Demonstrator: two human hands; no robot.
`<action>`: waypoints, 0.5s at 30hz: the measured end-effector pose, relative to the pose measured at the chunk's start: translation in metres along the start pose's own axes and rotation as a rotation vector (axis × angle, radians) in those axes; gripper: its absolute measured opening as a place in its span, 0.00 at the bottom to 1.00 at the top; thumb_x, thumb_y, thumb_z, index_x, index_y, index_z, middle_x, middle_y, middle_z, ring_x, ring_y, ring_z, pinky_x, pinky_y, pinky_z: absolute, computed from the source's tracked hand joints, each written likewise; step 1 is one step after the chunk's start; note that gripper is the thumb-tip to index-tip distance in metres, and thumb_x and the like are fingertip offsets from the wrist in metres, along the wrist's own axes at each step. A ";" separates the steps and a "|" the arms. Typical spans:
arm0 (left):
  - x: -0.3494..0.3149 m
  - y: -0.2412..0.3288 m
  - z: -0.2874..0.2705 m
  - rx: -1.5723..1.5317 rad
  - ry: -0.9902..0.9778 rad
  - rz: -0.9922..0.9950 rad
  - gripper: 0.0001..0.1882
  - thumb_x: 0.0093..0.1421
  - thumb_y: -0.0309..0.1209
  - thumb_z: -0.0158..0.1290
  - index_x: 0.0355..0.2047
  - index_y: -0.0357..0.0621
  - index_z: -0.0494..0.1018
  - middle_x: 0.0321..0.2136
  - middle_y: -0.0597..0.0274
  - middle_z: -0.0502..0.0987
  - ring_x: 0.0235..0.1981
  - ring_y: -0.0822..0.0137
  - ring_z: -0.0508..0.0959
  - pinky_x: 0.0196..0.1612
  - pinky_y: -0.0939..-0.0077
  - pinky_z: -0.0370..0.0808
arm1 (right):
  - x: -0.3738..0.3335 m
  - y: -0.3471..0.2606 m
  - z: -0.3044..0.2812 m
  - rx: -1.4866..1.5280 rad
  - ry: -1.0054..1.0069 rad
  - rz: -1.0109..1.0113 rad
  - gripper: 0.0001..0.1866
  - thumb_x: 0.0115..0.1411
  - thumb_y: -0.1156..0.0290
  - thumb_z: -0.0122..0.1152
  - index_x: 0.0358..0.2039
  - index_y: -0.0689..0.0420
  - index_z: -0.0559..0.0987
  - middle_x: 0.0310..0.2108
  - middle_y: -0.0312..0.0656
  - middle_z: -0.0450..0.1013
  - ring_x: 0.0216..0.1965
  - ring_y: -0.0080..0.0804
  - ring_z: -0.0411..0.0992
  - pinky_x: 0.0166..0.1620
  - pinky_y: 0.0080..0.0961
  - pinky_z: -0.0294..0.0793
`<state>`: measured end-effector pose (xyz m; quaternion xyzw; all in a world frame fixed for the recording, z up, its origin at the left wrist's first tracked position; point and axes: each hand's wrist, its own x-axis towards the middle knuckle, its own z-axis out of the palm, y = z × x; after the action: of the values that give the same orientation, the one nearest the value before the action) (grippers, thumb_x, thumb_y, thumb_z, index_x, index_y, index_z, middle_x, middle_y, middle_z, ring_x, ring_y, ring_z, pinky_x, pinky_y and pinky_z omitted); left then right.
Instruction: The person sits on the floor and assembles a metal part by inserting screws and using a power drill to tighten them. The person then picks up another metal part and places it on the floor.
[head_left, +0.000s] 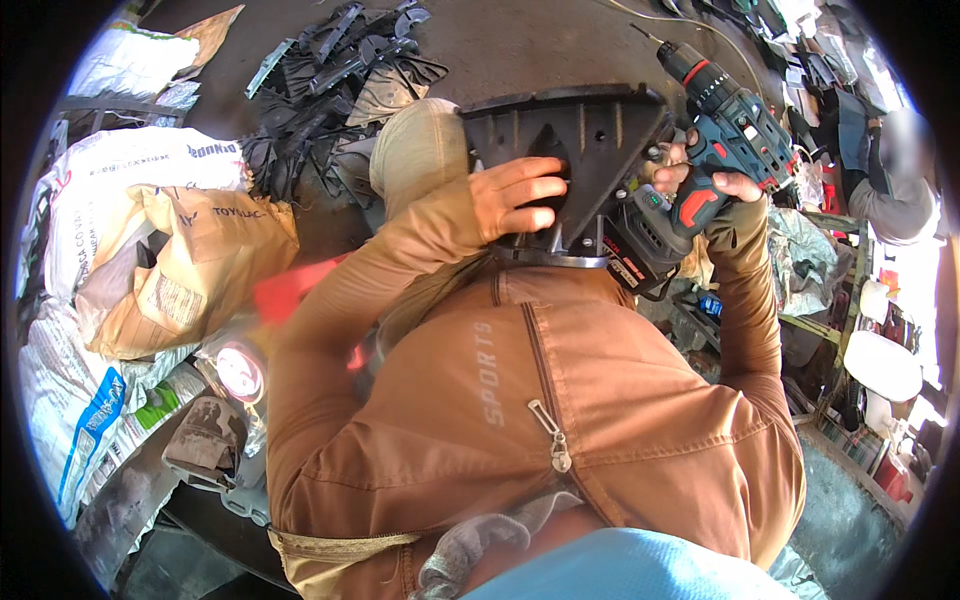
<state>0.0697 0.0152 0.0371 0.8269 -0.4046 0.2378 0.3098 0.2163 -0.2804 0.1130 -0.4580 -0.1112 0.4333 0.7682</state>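
My left hand [512, 200] holds a black triangular plastic part [612, 150] with ribs and small holes, its fingers lying over the face near a dark opening. The part is tilted in front of my chest, above my lap; its underside is hidden. My right hand [738, 187] is wrapped round the grip of a blue and black cordless drill [735, 120] with a red ring and a black battery [640, 245]. The drill stands just right of the part, and its thin bit [643, 32] points up and away, apart from the part.
Several similar black plastic parts [330, 85] lie heaped on the floor ahead. Paper and plastic sacks [200, 270] crowd the left side. At the right stand a cluttered rack [845, 300] and another person [900, 195]. A pale cable [700, 25] runs across the floor.
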 end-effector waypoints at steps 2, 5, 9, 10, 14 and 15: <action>-0.007 0.000 -0.009 -0.067 -0.078 -0.038 0.11 0.50 0.23 0.51 0.35 0.43 0.65 0.45 0.53 0.69 0.53 0.48 0.68 0.53 0.59 0.70 | 0.010 0.001 0.000 -0.031 -0.158 0.029 0.29 0.43 0.73 0.58 0.48 0.63 0.63 0.44 0.53 0.68 0.48 0.56 0.69 0.50 0.55 0.69; -0.006 0.011 -0.023 -0.163 -0.141 -0.098 0.17 0.48 0.19 0.55 0.38 0.39 0.64 0.47 0.50 0.66 0.52 0.51 0.68 0.54 0.61 0.70 | 0.023 0.004 -0.003 -0.078 -0.283 0.082 0.28 0.44 0.74 0.59 0.47 0.61 0.62 0.40 0.49 0.67 0.50 0.57 0.67 0.51 0.58 0.67; 0.032 0.042 -0.016 -0.223 0.318 -0.664 0.33 0.44 0.30 0.65 0.47 0.36 0.59 0.46 0.48 0.63 0.43 0.59 0.71 0.49 0.66 0.71 | 0.033 0.005 0.006 0.004 -0.466 0.032 0.26 0.48 0.78 0.57 0.49 0.62 0.63 0.42 0.49 0.67 0.51 0.58 0.66 0.50 0.59 0.68; 0.043 0.049 -0.011 -0.100 0.279 -0.713 0.42 0.38 0.33 0.68 0.51 0.35 0.57 0.48 0.46 0.61 0.47 0.52 0.68 0.48 0.63 0.70 | 0.031 0.004 0.012 -0.041 -0.410 0.037 0.26 0.48 0.77 0.59 0.48 0.63 0.63 0.41 0.49 0.67 0.50 0.57 0.67 0.50 0.59 0.69; 0.069 0.065 0.006 0.164 0.138 -0.751 0.54 0.30 0.31 0.70 0.58 0.48 0.52 0.52 0.42 0.52 0.51 0.39 0.61 0.51 0.54 0.65 | 0.029 -0.002 0.043 -0.212 -0.342 -0.008 0.28 0.45 0.72 0.62 0.47 0.64 0.66 0.41 0.49 0.68 0.48 0.51 0.69 0.47 0.48 0.74; 0.069 0.064 0.007 0.167 0.163 -0.752 0.54 0.30 0.30 0.70 0.58 0.50 0.52 0.52 0.42 0.52 0.51 0.39 0.61 0.51 0.54 0.66 | 0.024 -0.006 0.050 -0.284 -0.310 -0.035 0.28 0.44 0.72 0.62 0.47 0.64 0.66 0.41 0.49 0.68 0.48 0.50 0.70 0.47 0.45 0.74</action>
<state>0.0571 -0.0564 0.0969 0.9182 -0.0266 0.2045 0.3381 0.2054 -0.2321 0.1399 -0.4877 -0.2960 0.4652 0.6769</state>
